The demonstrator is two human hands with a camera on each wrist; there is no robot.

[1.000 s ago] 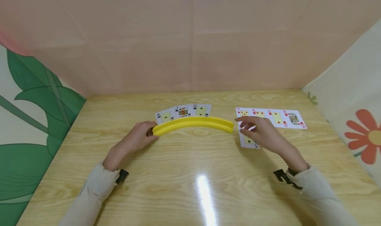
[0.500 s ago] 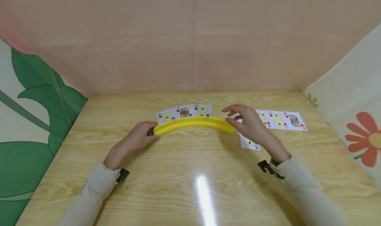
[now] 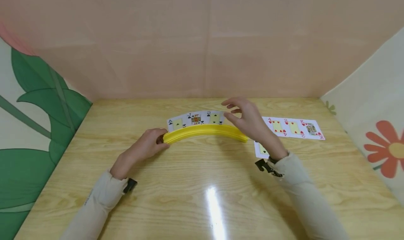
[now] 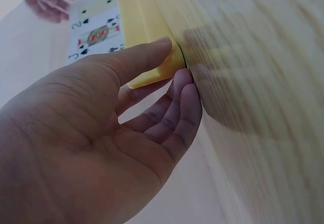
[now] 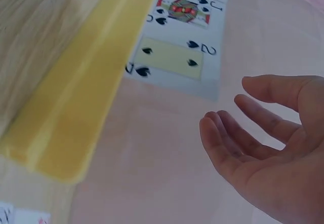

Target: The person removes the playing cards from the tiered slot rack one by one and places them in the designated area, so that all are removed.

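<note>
A curved yellow card holder stands on the table, with an ace, a jack of spades and a two of spades upright in its slot. My left hand grips the holder's left end; in the left wrist view the thumb lies on its front face and the other fingers curl behind. Over the holder's right part hovers my right hand, its loosely bent fingers near the two of spades and nothing between them. The right wrist view shows a gap between those fingertips and the card.
To the right, a row of red-suit cards lies face up, with a four, a two and a king showing. Another black-suit card lies below the row, partly covered by the right arm. A pink wall rises behind the table.
My right hand has moved left from above the loose cards to beside the two of spades, its fingers spreading. The left hand has stayed on the holder's end.
</note>
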